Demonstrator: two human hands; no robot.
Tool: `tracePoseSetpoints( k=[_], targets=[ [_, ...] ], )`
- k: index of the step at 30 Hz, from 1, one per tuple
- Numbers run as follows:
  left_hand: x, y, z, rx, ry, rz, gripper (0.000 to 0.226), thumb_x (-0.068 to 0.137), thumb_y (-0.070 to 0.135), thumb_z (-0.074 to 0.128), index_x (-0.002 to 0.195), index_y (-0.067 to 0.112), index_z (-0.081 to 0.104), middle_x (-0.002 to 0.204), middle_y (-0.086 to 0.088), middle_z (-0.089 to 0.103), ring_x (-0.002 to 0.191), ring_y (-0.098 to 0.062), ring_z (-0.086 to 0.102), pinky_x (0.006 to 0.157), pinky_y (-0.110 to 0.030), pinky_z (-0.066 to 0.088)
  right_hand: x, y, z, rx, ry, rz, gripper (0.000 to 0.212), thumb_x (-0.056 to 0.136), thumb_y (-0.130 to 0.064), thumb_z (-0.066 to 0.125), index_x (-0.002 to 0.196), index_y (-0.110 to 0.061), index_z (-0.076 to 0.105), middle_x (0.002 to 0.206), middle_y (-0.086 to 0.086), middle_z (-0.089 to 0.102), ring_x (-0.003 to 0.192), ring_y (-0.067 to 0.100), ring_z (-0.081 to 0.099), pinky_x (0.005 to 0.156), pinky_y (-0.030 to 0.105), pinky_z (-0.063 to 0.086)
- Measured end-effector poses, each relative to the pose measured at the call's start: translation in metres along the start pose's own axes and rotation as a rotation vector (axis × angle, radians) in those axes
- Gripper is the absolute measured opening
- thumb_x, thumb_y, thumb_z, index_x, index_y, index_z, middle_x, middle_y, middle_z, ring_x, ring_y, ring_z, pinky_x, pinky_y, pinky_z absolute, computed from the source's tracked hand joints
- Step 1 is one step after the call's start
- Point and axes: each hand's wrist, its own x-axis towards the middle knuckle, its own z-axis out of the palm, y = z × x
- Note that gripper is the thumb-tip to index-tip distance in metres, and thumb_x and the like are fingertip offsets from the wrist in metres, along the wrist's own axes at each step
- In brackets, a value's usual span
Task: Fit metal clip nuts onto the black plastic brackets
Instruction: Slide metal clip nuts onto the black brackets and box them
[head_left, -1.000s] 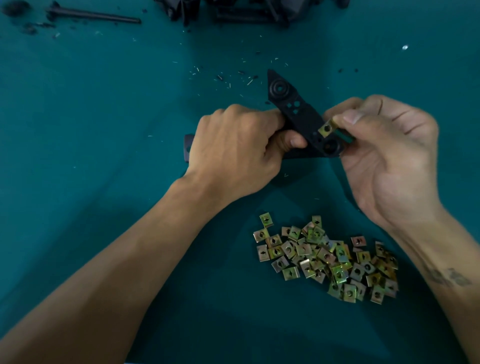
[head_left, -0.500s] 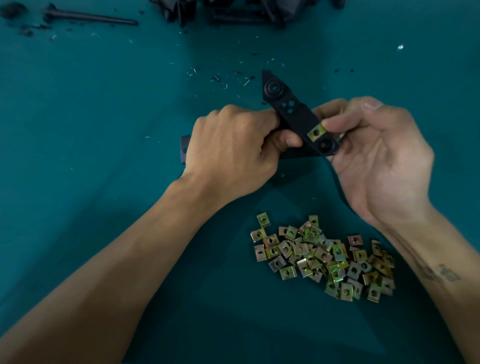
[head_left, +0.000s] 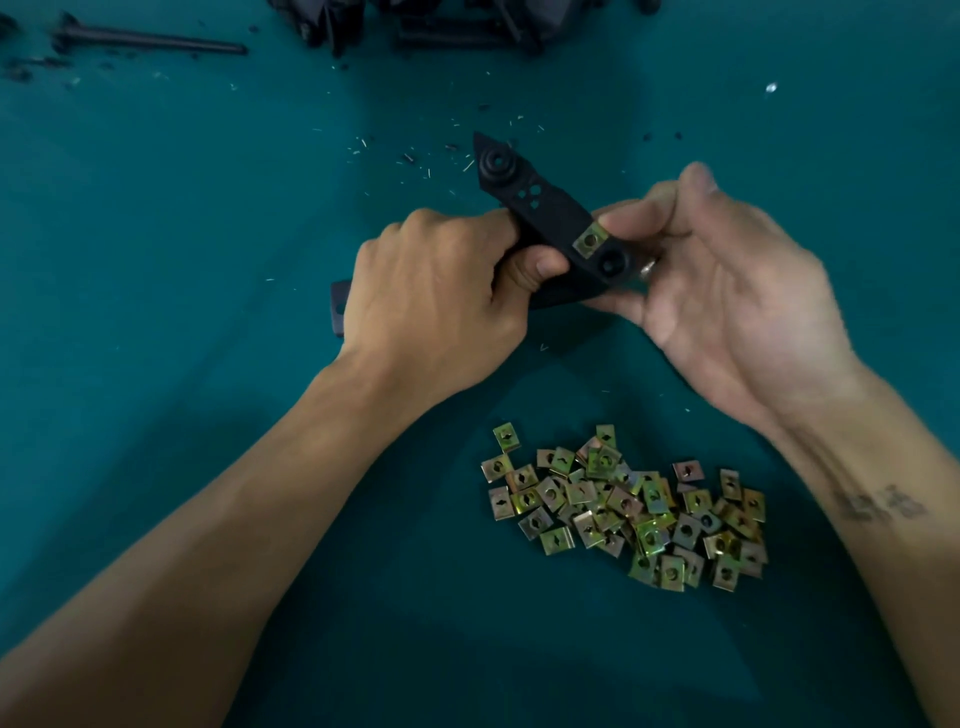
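Teal table (head_left: 156, 260): clip nut (head_left: 590, 240) now seated on bracket (head_left: 545, 208).

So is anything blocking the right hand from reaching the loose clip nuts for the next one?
Nothing visible does. The pile of clip nuts lies on bare green mat below the right hand, which now pinches the clip nut on the bracket.

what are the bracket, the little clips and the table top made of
Bracket: looks like matte black moulded plastic, dull with round bosses and holes. Clips: thin stamped metal, yellowish iridescent sheen, probably plated steel. Table top: teal, non-glossy covering, maybe mat or cloth; cannot tell which.
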Motion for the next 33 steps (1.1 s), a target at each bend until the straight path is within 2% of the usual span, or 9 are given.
tracePoseSetpoints(
  k=[2,4,6,9,12,15,21,28,33],
  targets=[
    [0.001,0.0,0.001,0.04,-0.005,-0.02,0.055,0.098,0.063,0.035,0.087,0.017,0.065,0.059,0.002,0.042,0.056,-0.039,0.045,0.054,-0.036,0.028,0.003,-0.001,-0.007,-0.321,0.159,-0.132,0.028,0.103,-0.017,0.052,0.081,-0.002,0.063,0.078,0.006,0.069,0.071,0.021,0.062,0.065,0.032,0.052],
    [0.002,-0.001,-0.001,0.02,0.035,-0.079,0.051,0.1,0.062,0.036,0.081,0.018,0.055,0.059,0.001,0.043,0.055,-0.038,0.041,0.054,-0.035,0.026,0.003,-0.002,-0.018,-0.693,0.248,-0.321,0.034,0.099,-0.012,0.06,0.071,0.006,0.058,0.061,0.012,0.061,0.052,0.017,0.048,0.053,0.029,0.036],
    [0.004,-0.002,-0.005,-0.006,0.06,-0.134,0.041,0.1,0.059,0.037,0.08,0.024,0.044,0.062,-0.002,0.048,0.057,-0.039,0.042,0.055,-0.036,0.027,-0.005,-0.007,-0.02,-0.805,0.132,-0.424,0.039,0.096,-0.011,0.066,0.063,0.005,0.054,0.054,0.018,0.05,0.048,0.024,0.038,0.05,0.031,0.028],
    [0.005,-0.001,-0.006,0.009,0.062,-0.116,0.041,0.1,0.057,0.035,0.084,0.021,0.048,0.07,-0.014,0.06,0.064,-0.046,0.05,0.056,-0.039,0.03,-0.019,-0.007,-0.001,-0.803,-0.158,-0.454,0.033,0.09,-0.012,0.073,0.062,-0.006,0.057,0.056,0.011,0.051,0.048,0.025,0.045,0.047,0.034,0.032],
    [0.006,0.0,-0.006,0.004,0.059,-0.132,0.042,0.099,0.059,0.035,0.084,0.023,0.047,0.074,-0.015,0.063,0.068,-0.047,0.053,0.056,-0.041,0.033,-0.027,0.001,0.023,-0.96,-0.397,-0.351,0.007,0.085,-0.018,0.077,0.086,-0.016,0.07,0.073,-0.01,0.06,0.061,0.02,0.056,0.051,0.035,0.045],
    [0.006,0.0,-0.005,0.003,0.054,-0.144,0.044,0.099,0.06,0.037,0.087,0.021,0.056,0.073,-0.01,0.065,0.068,-0.044,0.056,0.056,-0.039,0.034,-0.029,0.005,0.027,-1.139,-0.488,-0.234,0.019,0.084,-0.026,0.074,0.103,-0.03,0.069,0.09,-0.02,0.055,0.081,0.016,0.056,0.062,0.037,0.049],
    [0.006,0.0,-0.004,0.013,0.049,-0.133,0.048,0.099,0.061,0.036,0.092,0.021,0.063,0.07,-0.006,0.064,0.065,-0.042,0.056,0.056,-0.037,0.031,-0.028,0.002,0.027,-1.113,-0.534,-0.141,0.01,0.087,-0.031,0.071,0.093,-0.037,0.066,0.103,-0.019,0.059,0.082,0.013,0.058,0.064,0.04,0.052],
    [0.006,-0.001,-0.003,0.032,0.045,-0.132,0.045,0.098,0.059,0.038,0.089,0.021,0.061,0.065,-0.004,0.056,0.06,-0.038,0.048,0.055,-0.036,0.029,-0.028,0.006,0.028,-0.958,-0.59,-0.148,0.02,0.082,-0.008,0.072,0.079,-0.026,0.064,0.085,-0.005,0.066,0.071,0.021,0.06,0.055,0.032,0.048],
    [0.006,-0.001,-0.003,-0.009,-0.004,-0.076,0.047,0.098,0.059,0.038,0.078,0.019,0.049,0.062,-0.007,0.051,0.06,-0.044,0.051,0.053,-0.041,0.038,-0.024,0.002,0.022,-0.583,-0.526,-0.162,0.021,0.085,0.006,0.069,0.096,-0.011,0.074,0.087,0.004,0.069,0.077,0.026,0.066,0.067,0.034,0.054]
  ],
)
